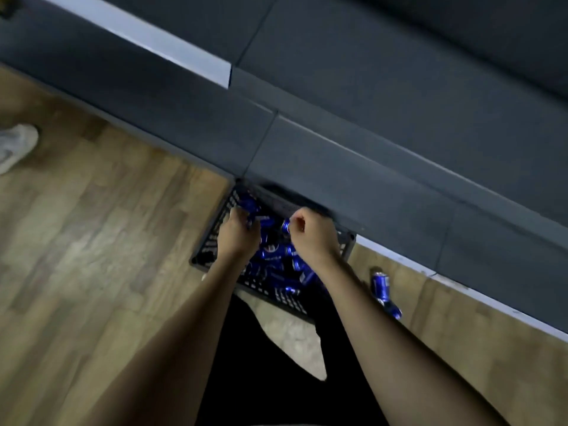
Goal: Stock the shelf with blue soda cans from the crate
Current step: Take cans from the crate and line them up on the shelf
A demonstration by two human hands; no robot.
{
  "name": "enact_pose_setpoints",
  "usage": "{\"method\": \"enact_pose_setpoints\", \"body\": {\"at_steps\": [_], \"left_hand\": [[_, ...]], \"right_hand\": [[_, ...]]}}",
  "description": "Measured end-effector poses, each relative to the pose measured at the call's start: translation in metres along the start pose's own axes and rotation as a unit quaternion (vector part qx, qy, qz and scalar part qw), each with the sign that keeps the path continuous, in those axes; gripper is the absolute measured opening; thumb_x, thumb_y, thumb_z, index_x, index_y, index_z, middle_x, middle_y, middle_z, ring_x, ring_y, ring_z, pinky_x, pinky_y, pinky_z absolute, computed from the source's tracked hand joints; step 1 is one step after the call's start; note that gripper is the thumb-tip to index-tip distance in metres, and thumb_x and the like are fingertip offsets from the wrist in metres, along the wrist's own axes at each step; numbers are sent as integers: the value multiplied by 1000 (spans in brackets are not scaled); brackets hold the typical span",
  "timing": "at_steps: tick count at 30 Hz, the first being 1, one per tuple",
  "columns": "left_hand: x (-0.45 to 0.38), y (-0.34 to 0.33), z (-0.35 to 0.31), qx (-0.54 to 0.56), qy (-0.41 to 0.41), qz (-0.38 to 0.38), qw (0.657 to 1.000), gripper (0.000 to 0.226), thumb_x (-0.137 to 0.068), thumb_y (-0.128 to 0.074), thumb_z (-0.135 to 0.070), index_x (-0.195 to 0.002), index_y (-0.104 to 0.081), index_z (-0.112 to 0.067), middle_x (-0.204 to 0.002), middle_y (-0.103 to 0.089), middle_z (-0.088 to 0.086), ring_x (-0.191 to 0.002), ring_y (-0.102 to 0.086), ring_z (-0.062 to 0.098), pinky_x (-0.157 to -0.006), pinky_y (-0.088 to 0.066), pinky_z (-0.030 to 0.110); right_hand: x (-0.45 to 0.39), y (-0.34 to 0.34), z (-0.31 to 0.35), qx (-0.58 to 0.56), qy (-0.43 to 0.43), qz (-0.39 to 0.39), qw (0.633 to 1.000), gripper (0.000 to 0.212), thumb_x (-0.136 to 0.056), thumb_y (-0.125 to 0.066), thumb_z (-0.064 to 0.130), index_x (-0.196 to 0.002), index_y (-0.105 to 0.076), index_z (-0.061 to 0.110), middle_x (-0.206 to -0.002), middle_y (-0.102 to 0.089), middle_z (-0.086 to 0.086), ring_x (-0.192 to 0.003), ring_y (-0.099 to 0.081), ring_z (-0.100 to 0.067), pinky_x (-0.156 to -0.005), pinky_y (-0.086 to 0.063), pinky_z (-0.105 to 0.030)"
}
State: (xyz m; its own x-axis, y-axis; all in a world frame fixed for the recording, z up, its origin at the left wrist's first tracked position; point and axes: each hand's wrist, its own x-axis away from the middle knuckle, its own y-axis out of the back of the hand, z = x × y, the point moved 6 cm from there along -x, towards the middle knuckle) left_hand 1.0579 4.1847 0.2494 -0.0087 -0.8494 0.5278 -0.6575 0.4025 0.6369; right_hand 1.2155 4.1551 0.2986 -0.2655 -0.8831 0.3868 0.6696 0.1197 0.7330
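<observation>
Wooden floor (92, 229), black crate (212, 241): left hand (238, 232) and right hand (310, 232) each seemingly gripping a blue can (286, 226)

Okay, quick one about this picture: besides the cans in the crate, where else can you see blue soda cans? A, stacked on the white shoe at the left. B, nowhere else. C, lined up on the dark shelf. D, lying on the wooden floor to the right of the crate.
D: two blue cans lie on the wooden floor just right of the black crate, near the shelf base; the dark shelf surfaces in view hold none.
</observation>
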Motion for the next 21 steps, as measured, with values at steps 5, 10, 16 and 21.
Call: {"method": "enact_pose_setpoints", "body": {"at_steps": [5,10,16,21], "left_hand": [[-18,-52,54,-33,36,37,998,27,-93,-50,-23,-112,-49,-4,-112,-57,19,-98,-54,37,-67,-32,30],[-49,-107,116,-114,40,59,991,33,-94,-50,-24,-119,-46,-3,-115,-56,21,-103,-53,38,-68,-35,33],[-103,-190,177,-214,13,129,968,36,-90,-54,-17,-123,-46,-6,-118,-56,19,-105,-55,35,-79,-45,40],[-149,-272,215,-372,-49,290,880,45,-89,-60,-19,-131,-45,-9,-123,-56,15,-109,-56,31,-85,-46,35]], "right_hand": [[-10,-63,-86,64,-97,94,989,22,-92,-46,14,-100,-66,13,-104,-69,-8,-96,-62,-27,-74,-45,-26],[-30,-150,-157,87,-128,184,971,28,-87,-57,17,-115,-57,19,-118,-62,-11,-105,-59,-31,-89,-50,-43],[-55,-254,-229,165,-91,255,948,45,-87,-62,14,-128,-46,11,-125,-56,-15,-115,-53,-34,-83,-44,-34],[-62,-349,-294,166,-76,334,925,54,-88,-57,8,-138,-39,7,-135,-48,-19,-122,-48,-35,-97,-43,-39]]}}
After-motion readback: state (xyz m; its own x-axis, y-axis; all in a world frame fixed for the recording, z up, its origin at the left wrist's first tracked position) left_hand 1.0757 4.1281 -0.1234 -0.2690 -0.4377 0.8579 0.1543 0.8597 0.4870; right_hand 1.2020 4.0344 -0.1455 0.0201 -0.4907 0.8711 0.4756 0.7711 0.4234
